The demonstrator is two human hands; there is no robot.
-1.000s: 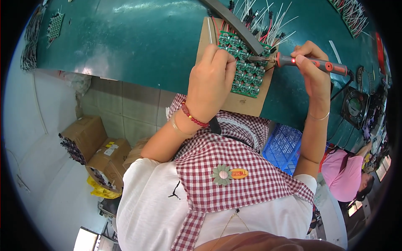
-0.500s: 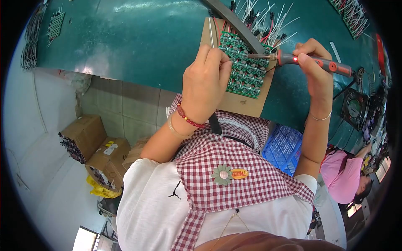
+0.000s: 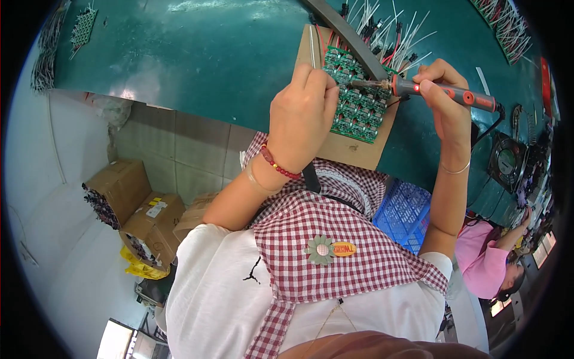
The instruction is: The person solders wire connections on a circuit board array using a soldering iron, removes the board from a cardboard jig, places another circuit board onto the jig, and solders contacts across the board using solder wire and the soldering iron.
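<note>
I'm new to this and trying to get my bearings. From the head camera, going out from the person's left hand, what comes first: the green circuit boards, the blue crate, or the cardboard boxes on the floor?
1. Green circuit boards: right at the left hand.
2. Blue crate: lower right, under the table edge.
3. Cardboard boxes: far lower left, on the floor.

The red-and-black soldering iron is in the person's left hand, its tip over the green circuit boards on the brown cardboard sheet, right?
Not quite. The head view shows the red-and-black soldering iron in the right hand. Its tip is over the green circuit boards on the brown cardboard sheet.
</note>
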